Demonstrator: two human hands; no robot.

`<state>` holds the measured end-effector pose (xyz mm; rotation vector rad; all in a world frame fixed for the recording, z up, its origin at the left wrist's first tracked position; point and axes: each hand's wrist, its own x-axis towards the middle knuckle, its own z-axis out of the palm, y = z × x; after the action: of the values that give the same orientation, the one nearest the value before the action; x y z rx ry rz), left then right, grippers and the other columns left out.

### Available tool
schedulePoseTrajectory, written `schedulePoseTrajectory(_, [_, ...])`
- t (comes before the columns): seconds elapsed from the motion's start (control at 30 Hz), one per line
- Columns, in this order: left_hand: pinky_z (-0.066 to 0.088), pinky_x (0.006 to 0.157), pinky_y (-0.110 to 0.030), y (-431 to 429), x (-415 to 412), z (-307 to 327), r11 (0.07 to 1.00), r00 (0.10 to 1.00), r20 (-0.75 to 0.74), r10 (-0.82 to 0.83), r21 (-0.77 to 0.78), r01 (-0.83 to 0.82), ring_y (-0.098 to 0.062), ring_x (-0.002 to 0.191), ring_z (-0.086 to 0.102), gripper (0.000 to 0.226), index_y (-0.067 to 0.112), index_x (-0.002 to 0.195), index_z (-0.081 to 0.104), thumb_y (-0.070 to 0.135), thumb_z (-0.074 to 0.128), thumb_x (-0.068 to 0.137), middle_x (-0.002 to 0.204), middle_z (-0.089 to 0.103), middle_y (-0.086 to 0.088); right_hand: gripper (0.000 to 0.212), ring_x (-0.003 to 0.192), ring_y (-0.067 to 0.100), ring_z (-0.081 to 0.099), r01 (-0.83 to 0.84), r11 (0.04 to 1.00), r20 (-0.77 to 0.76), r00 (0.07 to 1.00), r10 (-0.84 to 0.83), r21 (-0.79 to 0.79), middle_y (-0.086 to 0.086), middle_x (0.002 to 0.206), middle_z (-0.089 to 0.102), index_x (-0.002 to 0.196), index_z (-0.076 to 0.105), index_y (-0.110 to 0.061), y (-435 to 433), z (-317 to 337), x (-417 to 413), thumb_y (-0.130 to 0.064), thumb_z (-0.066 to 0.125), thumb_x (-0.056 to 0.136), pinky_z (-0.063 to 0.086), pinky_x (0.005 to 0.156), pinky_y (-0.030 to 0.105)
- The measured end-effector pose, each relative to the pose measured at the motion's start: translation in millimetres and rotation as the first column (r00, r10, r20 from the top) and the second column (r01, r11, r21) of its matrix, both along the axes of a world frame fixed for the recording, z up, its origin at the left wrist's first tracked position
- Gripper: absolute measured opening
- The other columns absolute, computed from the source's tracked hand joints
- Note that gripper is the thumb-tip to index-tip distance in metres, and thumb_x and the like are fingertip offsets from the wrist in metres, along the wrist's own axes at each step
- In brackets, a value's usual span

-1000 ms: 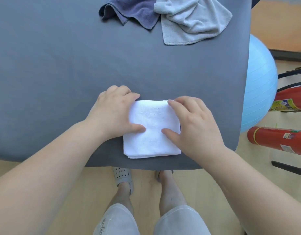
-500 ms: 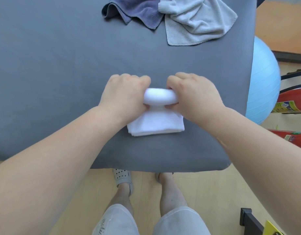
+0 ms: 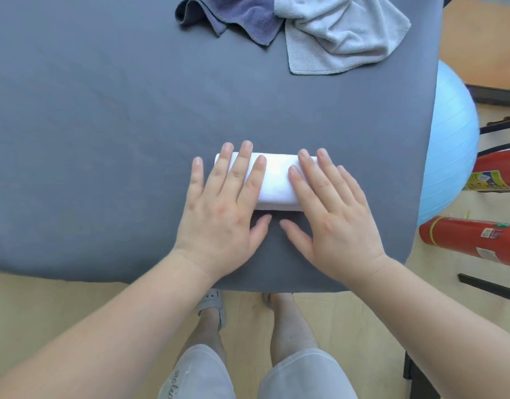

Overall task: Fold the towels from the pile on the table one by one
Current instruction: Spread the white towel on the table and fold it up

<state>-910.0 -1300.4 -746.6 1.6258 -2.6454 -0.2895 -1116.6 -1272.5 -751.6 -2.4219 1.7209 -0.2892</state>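
Hands flat, fingers straight: left hand (image 3: 219, 214) and right hand (image 3: 334, 217) press the folded white towel (image 3: 277, 182) onto the grey table (image 3: 104, 139).

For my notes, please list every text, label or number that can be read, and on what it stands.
"moli" (cursive, rest cut off): on the shorts.
Labels on the lower fire extinguisher: too blurred to read.
Yellow label on the upper fire extinguisher: also too blurred.
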Motion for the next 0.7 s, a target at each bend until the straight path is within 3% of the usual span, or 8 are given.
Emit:
schedulePoseTrajectory(0.13, [0.007,0.118,-0.066,22.1,3.9,-9.7,0.998,0.998,0.055,-0.004,0.064,0.000,-0.034,0.154,0.009,0.091,0.008,0.158,0.021,0.055,0.055,0.088,0.166,0.011,-0.013,0.077,0.153,0.037,0.017,-0.001,0.995,-0.098,0.995,0.011,0.098,0.015,0.165,0.019,0.155,0.032,-0.005,19.8,-5.0,2.3,-0.049,0.055,0.096,0.022,0.120,0.060])
schedulePoseTrajectory(0.3, [-0.002,0.119,-0.066,28.7,1.5,-25.1,0.990,0.994,0.113,0.001,0.137,-0.016,-0.030,0.154,-0.004,0.092,0.012,0.160,0.008,0.066,0.035,0.091,0.168,-0.004,-0.010,0.086,0.155,0.036,0.000,0.046,0.968,-0.196,0.981,0.004,0.247,0.012,0.168,-0.002,0.160,0.010,-0.009,27.3,-13.4,8.9,-0.066,0.029,0.099,0.010,0.122,0.061])
schedulePoseTrajectory(0.43, [-0.003,0.119,-0.064,20.1,0.2,-36.3,0.982,0.992,0.129,0.003,0.186,-0.027,-0.028,0.154,-0.011,0.090,0.015,0.160,0.000,0.066,0.028,0.092,0.167,-0.012,-0.007,0.089,0.155,0.036,-0.005,0.092,0.944,-0.223,0.975,-0.020,0.317,0.013,0.168,-0.003,0.160,0.013,-0.008,19.6,-6.0,19.0,-0.070,0.024,0.097,0.006,0.121,0.064])
schedulePoseTrajectory(0.57, [-0.003,0.119,-0.064,17.4,2.6,-43.5,0.976,0.991,0.135,-0.022,0.217,-0.008,-0.027,0.153,-0.015,0.087,0.017,0.159,-0.007,0.062,0.029,0.095,0.167,-0.016,-0.005,0.091,0.155,0.035,-0.008,0.127,0.958,-0.235,0.970,-0.066,0.256,0.015,0.168,-0.004,0.160,0.009,-0.011,-0.7,13.8,41.0,-0.074,0.014,0.095,-0.007,0.119,0.065])
schedulePoseTrajectory(0.7, [-0.005,0.119,-0.061,16.1,5.9,-41.9,0.973,0.998,0.060,-0.003,0.229,-0.011,-0.024,0.154,-0.011,0.077,0.018,0.160,-0.003,0.056,0.025,0.098,0.168,-0.011,-0.004,0.091,0.154,0.033,-0.012,0.164,0.933,-0.246,0.965,-0.085,0.321,0.011,0.168,-0.008,0.161,0.005,-0.013,-22.7,-6.3,45.8,-0.075,0.014,0.095,-0.002,0.119,0.067])
